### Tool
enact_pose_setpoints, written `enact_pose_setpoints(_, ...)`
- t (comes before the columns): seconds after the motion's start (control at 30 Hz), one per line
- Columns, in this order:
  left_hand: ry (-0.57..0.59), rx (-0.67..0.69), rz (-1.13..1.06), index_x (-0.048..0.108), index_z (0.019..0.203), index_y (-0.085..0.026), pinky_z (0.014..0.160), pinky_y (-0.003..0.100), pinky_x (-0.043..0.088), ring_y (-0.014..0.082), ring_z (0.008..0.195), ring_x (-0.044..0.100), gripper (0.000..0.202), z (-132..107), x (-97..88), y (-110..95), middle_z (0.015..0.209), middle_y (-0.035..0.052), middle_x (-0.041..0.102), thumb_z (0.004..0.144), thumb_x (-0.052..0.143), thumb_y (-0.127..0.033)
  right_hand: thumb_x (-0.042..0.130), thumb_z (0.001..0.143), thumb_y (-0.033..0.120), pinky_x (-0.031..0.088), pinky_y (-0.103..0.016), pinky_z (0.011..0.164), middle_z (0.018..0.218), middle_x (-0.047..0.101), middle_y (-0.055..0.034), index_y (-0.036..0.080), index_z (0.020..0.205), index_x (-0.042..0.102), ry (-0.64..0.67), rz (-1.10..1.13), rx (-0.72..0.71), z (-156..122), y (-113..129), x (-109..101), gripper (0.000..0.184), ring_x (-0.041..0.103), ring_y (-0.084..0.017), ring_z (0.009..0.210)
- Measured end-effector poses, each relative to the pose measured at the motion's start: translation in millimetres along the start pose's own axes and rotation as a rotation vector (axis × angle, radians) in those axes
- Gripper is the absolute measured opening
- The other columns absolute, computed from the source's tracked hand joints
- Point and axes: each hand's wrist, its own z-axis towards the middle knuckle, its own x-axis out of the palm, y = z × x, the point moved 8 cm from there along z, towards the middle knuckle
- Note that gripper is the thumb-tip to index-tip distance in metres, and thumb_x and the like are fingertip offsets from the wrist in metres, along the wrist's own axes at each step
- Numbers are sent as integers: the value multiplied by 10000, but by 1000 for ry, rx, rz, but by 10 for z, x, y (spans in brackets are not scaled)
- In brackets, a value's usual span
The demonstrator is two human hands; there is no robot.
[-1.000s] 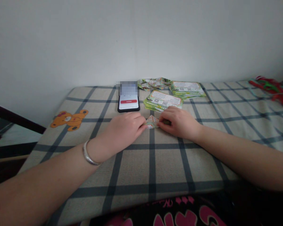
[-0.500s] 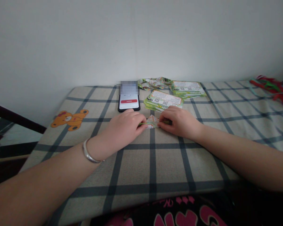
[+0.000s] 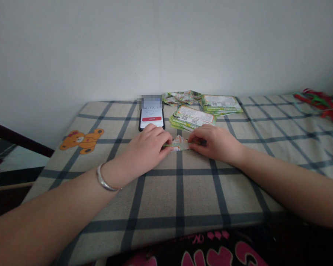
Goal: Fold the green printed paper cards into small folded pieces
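Observation:
Between my two hands is a small folded paper (image 3: 180,143), printed green, white and orange, with a peak in its middle. My left hand (image 3: 150,145), with a silver bangle on the wrist, pinches its left end between thumb and fingers. At the other end my right hand (image 3: 215,142) pinches it the same way; the fingers cover part of the paper. Just beyond lies a fanned stack of printed leaflets (image 3: 194,117). A phone (image 3: 152,119) with a lit screen lies past my left hand.
Behind the leaflets are several folded papers (image 3: 182,97) and a second leaflet stack (image 3: 222,103), close to the wall. A flat orange bear figure (image 3: 83,140) is at the left of the checked tablecloth (image 3: 161,192). Red and green items (image 3: 323,105) lie far right.
My right hand has shifted slightly right along the folded paper, showing a little more of it. My left hand has barely moved and keeps its pinch.

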Motion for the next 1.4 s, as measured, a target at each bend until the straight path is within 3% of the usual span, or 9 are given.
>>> enact_pose_setpoints(0.3, -72, 160, -48, 639, 1039, -181, 941, 385, 410, 230, 1025, 483, 159, -18, -24, -61, 1012, 57, 605, 927, 546, -246, 578, 834, 210, 351, -265, 649, 766, 631, -23, 225, 901, 698, 19, -73, -4, -26, -63, -19, 138, 538, -163, 754)
enact_pose_setpoints(0.6, -118, 369, -27, 656, 1102, -209, 959, 368, 414, 211, 1044, 474, 224, -47, -45, -175, 1131, 17, 649, 929, 521, -161, 505, 867, 95, 423, -319, 827, 1006, 680, -52, 204, 1016, 698, -25, -80, -365, -81, 180, -11, 267, 545, -203, 924)
enact_pose_setpoints(0.73, -126, 456, 8, 655, 1106, -180, 938, 372, 438, 216, 1020, 485, 235, -76, -51, -235, 1125, 10, 672, 921, 517, -133, 492, 883, 90, 434, -317, 803, 1018, 676, -50, 225, 1074, 696, -5, -71, -413, -93, 228, 15, 310, 532, -198, 909)
enact_pose_setpoints(1.17, -137, 485, 135, 644, 1072, -183, 847, 373, 491, 220, 990, 542, 200, -67, -51, -304, 1074, 43, 679, 944, 493, -163, 443, 937, 141, 423, -338, 769, 1022, 659, -61, 228, 1094, 678, 19, -207, -449, -100, 333, 38, 296, 533, -205, 893)
enact_pose_setpoints(1.4, -128, 479, 173, 658, 1063, -217, 868, 390, 486, 230, 1040, 553, 209, -92, -64, -289, 1095, 41, 679, 934, 507, -153, 485, 924, 156, 390, -318, 729, 1021, 655, -51, 237, 1088, 673, 55, -266, -435, -95, 344, 35, 262, 543, -189, 844)
